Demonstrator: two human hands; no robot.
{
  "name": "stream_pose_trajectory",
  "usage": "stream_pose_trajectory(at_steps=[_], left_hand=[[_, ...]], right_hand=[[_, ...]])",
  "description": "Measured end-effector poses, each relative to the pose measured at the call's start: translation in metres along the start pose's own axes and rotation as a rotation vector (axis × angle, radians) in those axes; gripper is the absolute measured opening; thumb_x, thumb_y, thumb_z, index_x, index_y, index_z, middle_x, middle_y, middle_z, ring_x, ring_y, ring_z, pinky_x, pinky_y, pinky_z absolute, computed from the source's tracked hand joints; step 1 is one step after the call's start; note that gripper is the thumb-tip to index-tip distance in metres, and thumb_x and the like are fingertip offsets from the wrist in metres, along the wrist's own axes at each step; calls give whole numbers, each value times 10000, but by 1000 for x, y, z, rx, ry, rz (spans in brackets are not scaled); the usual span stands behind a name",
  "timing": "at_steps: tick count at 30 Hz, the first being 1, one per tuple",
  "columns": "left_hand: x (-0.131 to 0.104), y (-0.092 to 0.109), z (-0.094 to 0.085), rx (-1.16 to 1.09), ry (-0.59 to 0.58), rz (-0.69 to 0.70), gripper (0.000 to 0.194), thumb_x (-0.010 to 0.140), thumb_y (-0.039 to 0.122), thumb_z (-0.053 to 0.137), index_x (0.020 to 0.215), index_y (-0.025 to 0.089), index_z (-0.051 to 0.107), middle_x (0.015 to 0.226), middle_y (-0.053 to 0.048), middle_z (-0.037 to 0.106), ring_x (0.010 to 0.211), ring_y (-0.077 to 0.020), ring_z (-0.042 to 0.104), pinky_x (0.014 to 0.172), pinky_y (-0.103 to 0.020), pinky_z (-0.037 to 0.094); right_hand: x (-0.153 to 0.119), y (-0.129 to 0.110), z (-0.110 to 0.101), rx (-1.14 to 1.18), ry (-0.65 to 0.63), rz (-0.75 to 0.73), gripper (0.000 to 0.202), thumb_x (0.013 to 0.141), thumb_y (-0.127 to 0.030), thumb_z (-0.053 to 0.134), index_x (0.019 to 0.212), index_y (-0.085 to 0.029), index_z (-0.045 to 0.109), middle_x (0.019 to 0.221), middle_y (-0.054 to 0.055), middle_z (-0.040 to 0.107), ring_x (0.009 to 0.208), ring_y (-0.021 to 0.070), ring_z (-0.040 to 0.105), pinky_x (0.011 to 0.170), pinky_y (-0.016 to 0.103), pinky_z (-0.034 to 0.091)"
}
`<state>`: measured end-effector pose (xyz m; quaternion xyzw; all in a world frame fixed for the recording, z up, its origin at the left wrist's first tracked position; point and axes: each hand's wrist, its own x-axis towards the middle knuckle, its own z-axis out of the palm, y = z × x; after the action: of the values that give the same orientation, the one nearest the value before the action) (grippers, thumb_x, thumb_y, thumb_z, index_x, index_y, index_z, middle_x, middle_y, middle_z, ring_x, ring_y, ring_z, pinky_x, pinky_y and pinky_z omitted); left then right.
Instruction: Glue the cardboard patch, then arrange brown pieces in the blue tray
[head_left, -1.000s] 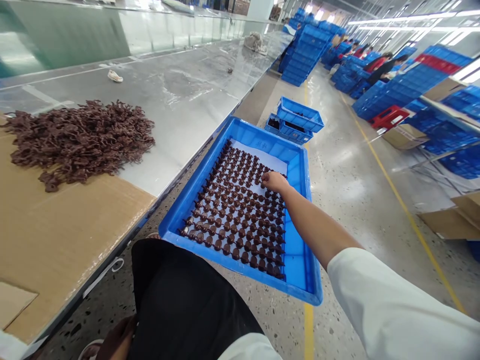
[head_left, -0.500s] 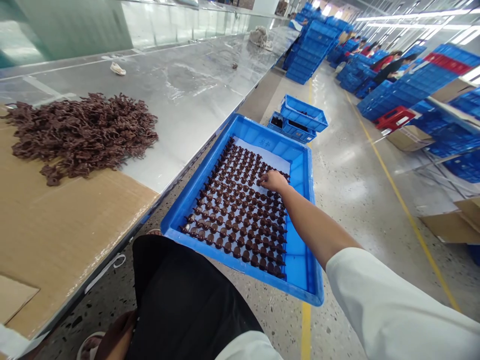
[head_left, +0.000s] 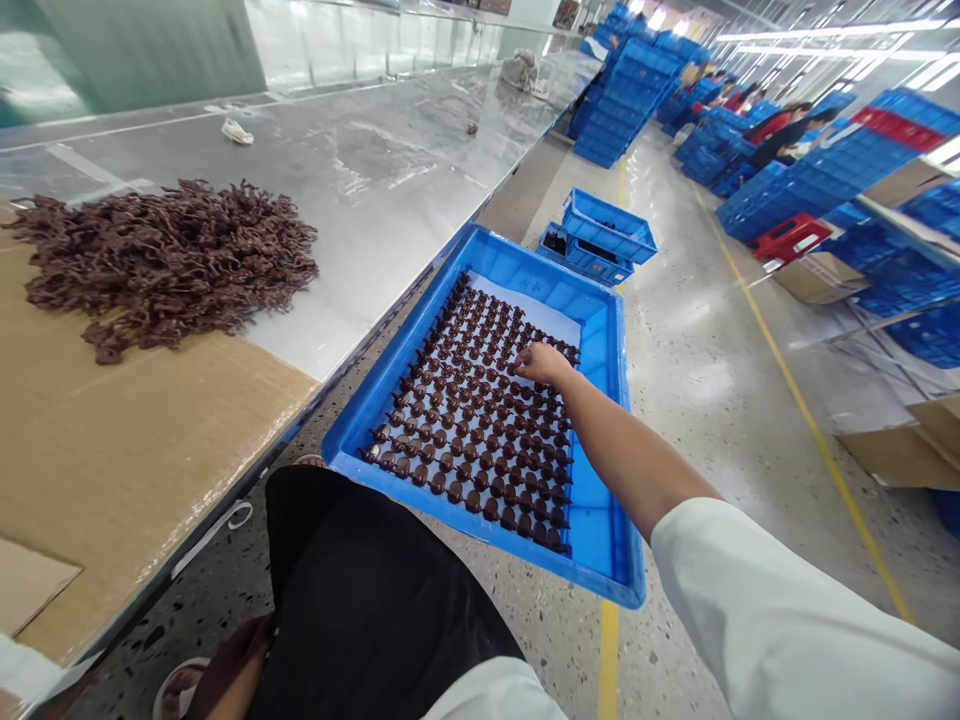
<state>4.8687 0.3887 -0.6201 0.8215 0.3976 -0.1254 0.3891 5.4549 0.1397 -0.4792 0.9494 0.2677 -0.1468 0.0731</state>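
Observation:
My right hand (head_left: 541, 363) reaches into a blue plastic tray (head_left: 626, 470). Its fingers are pinched together at the right part of the rows, on a small dark brown part that is mostly hidden by the fingertips. Many such brown parts (head_left: 465, 450), each with a round disc and a thin pointed end, stand in close rows on a white sheet (head_left: 551, 318) inside the tray. My left hand is out of the picture; only a bit of the left sleeve shows at the bottom edge.
Left of the tray is a metal-topped table (head_left: 390, 210) bearing cardboard (head_left: 150, 460) and a heap of tangled brown parts (head_left: 172, 260). Small blue crates (head_left: 607, 225) stand on the floor beyond the tray. Farther off are stacked blue crates (head_left: 626, 100) and people at work (head_left: 784, 130).
My right hand has shifted very slightly to the left over the rows, fingers still pinched. The tray and the heap look the same.

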Motion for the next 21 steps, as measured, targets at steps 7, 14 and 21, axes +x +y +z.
stream_pose_trajectory(at_steps=[7, 14, 21], left_hand=[[-1, -2, 1, 28, -8, 16, 421, 803, 257, 397, 971, 196, 779, 1241, -122, 742, 1173, -314, 687, 1111, -399, 493], [-4, 9, -3, -59, 3, -55, 351, 767, 295, 444, 898, 254, 766, 1065, -53, 788, 1155, -290, 697, 1077, -374, 526], [-7, 21, -8, -55, 20, -67, 352, 775, 306, 435, 903, 246, 757, 1107, -74, 786, 1165, -295, 692, 1069, -368, 528]], right_hand=[[-4, 3, 0, 24, 0, 11, 263, 866, -262, 695, 1092, -223, 826, 1065, 53, 796, 971, 230, 721, 802, 246, 525], [-4, 2, 3, 64, 7, 10, 254, 878, -286, 689, 1088, -232, 822, 1059, 32, 789, 934, 201, 714, 703, 226, 488], [-4, 7, 1, 76, 27, 15, 278, 871, -337, 710, 1102, -222, 815, 1044, 36, 791, 923, 208, 710, 728, 244, 501]])
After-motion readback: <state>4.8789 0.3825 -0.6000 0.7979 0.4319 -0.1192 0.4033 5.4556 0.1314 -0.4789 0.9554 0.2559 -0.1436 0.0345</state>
